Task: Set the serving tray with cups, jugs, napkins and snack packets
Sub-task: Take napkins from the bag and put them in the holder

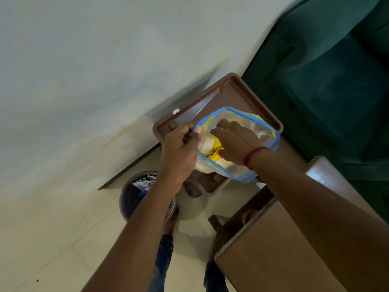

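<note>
tray sticker [176, 111]: small white label with red border, print too small to read
yellow packets [213, 151] in bag: no legible print
readable text: none

left hand [179, 148]: fingers pinched shut | right hand [235, 142]: fingers curled

Glossy clear plastic bag [248, 131], smooth brown plastic tray [235, 95], plush green fabric sofa [328, 76]
</note>
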